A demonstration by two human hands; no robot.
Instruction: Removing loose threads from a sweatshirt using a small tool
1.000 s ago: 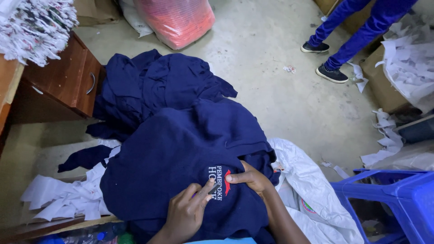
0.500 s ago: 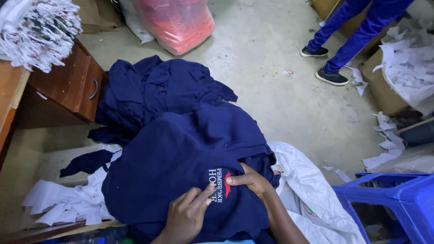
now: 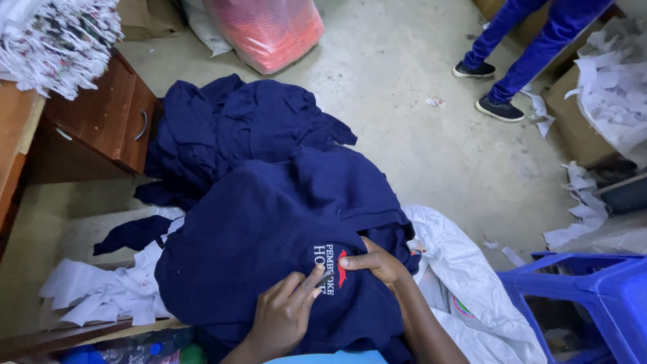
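A small garment workshop, seen from a worker's seat: dark blue clothes point(image 3: 269, 222) lie heaped over a bare concrete floor point(image 3: 404, 114), and paper scraps point(image 3: 101, 296) litter the ground beside a wooden drawer unit point(image 3: 101, 121). A bulging red plastic sack point(image 3: 269, 30), a white woven sack point(image 3: 465, 283), a cardboard box point(image 3: 573, 114) and a blue plastic crate point(image 3: 600, 290) crowd the edges, while another person's legs point(image 3: 519, 40) stand nearby.

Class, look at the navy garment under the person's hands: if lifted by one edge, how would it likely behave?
The navy garment would probably sag and drape, since it already lies in soft folds. It likely won't roll or slide; it is bunched over the white sack. The left hand and right hand press it flat, suggesting it yields easily.
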